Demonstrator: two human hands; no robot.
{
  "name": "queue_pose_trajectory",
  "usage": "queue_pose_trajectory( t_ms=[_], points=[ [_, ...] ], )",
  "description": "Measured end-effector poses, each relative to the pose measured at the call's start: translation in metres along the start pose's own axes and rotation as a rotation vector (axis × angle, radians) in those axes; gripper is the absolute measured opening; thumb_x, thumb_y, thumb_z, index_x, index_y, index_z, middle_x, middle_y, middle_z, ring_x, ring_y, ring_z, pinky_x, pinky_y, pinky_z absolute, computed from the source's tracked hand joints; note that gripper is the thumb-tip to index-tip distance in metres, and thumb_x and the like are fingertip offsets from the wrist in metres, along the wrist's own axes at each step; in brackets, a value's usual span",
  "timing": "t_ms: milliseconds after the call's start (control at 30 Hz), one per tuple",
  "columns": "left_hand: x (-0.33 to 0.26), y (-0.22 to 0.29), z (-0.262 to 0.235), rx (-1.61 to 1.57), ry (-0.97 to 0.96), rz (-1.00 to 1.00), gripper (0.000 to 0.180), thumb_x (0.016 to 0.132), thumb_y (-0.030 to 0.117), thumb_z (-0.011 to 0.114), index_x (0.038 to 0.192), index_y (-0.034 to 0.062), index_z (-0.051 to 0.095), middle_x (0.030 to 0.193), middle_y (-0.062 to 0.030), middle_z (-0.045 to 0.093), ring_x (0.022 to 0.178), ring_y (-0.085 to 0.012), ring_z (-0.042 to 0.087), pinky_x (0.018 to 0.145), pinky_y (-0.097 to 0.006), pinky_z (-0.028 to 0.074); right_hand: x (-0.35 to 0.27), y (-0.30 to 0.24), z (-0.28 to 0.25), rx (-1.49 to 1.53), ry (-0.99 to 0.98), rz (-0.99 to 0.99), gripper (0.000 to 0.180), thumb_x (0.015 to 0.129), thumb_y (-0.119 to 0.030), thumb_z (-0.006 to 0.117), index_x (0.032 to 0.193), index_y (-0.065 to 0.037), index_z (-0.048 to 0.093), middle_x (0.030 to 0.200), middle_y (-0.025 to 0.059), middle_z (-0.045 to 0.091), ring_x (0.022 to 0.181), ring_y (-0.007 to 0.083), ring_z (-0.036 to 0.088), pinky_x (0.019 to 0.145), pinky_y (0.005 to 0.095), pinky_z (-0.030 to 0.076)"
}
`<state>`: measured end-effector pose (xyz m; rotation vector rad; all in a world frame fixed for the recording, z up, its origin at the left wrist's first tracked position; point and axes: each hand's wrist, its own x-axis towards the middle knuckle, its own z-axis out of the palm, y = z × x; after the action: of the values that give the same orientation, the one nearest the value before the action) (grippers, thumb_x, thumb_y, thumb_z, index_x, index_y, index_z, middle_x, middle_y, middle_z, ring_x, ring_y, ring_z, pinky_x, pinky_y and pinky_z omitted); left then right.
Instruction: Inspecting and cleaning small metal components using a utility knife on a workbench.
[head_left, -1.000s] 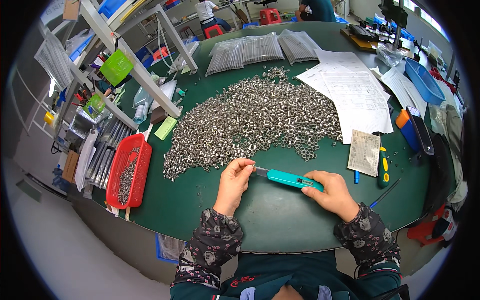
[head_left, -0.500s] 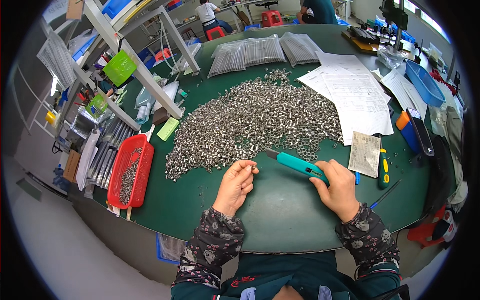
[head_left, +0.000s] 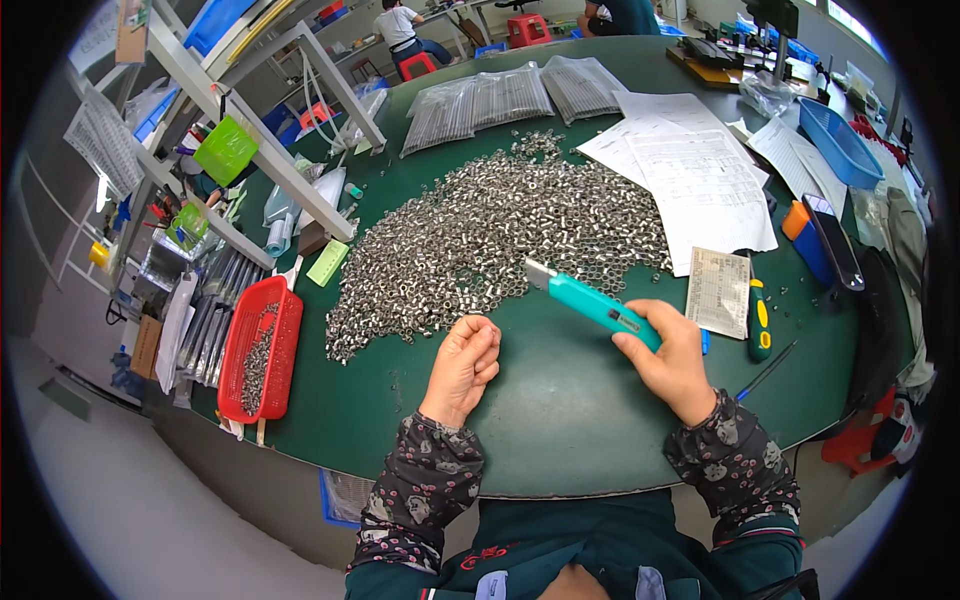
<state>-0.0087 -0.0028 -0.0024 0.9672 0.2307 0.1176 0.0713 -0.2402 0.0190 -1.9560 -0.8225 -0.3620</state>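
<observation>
My right hand (head_left: 672, 355) grips a teal utility knife (head_left: 590, 300), its short blade out and pointing up-left, over the near edge of a broad heap of small metal rings (head_left: 480, 230). To its left, my left hand (head_left: 463, 368) is closed, with the thumb pressed against curled fingers. Whatever it may hold is hidden by the fingers. The two hands are apart, and the blade touches neither of them. Both hands are above the green tabletop (head_left: 560, 430), on the near side of the heap.
At the left stands a red basket (head_left: 292, 350) with some metal parts inside. Printed sheets (head_left: 705, 190), a worn card (head_left: 718, 290) and a yellow-green screwdriver handle (head_left: 759, 325) lie to the right. Plastic bags of thin rods (head_left: 512, 95) lie behind the heap. A phone (head_left: 832, 240) is far right.
The knife has tilted more steeply, blade end raised relative to its handle. My left fingers have curled inward, and the small metal ring seen at their tips is now out of sight.
</observation>
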Motion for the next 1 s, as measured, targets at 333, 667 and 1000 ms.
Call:
queue_pose_trajectory(
  t_ms=[333,667,1000],
  points=[
    [0.026,-0.001,0.070,0.560,-0.063,-0.237,0.008,0.079,0.008,0.053,0.085,0.0031,0.052,0.063,0.0049,0.041,0.049,-0.0037,0.035,0.039,-0.018,0.027,0.007,0.007,-0.011,0.444,0.211,0.311,0.024,0.076,-0.015,0.063,0.093,0.001,0.056,0.067,-0.0005,0.054,0.060,0.0049,0.046,0.053,0.0207,0.039],
    [0.055,-0.043,0.091,1.634,-0.073,0.459,0.012,0.072,0.011,0.060,0.080,0.0053,0.053,0.078,-0.0092,0.052,0.075,-0.0288,0.054,0.063,-0.038,0.043,0.008,0.001,-0.012,0.408,0.177,0.271,0.022,0.074,-0.015,0.064,0.089,-0.001,0.057,0.069,0.0066,0.058,0.060,0.0105,0.053,0.054,0.0246,0.042],
    [0.021,-0.007,0.052,0.220,-0.072,-0.161,0.010,0.086,0.009,0.049,0.093,0.0038,0.045,0.078,-0.0035,0.049,0.051,-0.0031,0.034,0.038,-0.015,0.026,0.004,0.004,-0.005,0.350,0.041,0.281,0.023,0.072,-0.015,0.065,0.089,-0.001,0.058,0.074,0.0094,0.060,0.066,0.0159,0.058,0.058,0.0262,0.044]
  ],
)
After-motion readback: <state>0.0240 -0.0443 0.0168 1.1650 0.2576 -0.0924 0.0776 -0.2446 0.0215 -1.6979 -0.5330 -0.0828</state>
